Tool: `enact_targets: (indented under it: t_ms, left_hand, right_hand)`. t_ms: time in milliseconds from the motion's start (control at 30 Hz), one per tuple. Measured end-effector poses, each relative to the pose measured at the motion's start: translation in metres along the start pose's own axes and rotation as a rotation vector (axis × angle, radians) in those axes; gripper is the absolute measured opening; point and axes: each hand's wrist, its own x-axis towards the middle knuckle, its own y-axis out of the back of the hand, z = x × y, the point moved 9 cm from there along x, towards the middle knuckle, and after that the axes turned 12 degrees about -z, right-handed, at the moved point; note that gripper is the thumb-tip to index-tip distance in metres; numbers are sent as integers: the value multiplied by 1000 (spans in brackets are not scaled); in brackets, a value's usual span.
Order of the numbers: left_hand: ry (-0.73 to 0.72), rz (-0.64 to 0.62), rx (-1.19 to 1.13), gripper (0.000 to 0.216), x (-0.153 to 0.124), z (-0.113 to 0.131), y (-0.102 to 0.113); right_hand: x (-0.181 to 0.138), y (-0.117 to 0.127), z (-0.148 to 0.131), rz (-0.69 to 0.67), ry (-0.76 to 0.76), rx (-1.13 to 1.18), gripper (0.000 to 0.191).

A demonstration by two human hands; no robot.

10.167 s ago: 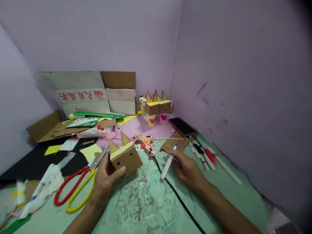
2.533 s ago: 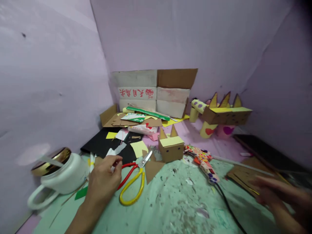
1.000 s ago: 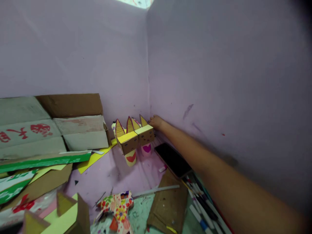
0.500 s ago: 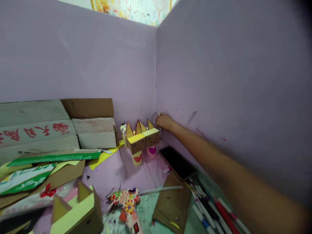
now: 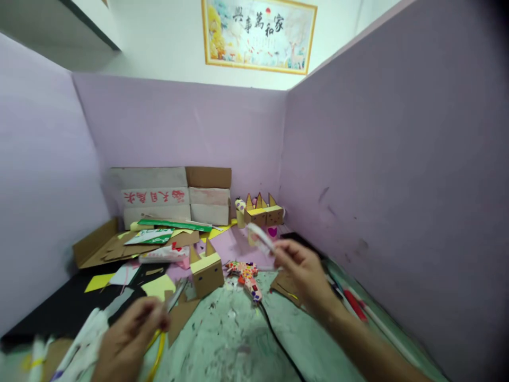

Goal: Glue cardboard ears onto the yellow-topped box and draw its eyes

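Blur smears a white object pinched by right hand, left hand's hold unclear.

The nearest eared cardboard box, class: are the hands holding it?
No, the eared cardboard box stands beside the corded, flower-patterned tool, with both the left hand and the right hand apart from it.
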Motion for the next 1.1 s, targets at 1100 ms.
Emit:
enact_targets:
  t_ms: [1100]
  left_hand:
    - [107, -382, -946, 32, -4, 2, -130]
  right_hand:
    - [-63, -122, 60, -321, -416, 711, 32]
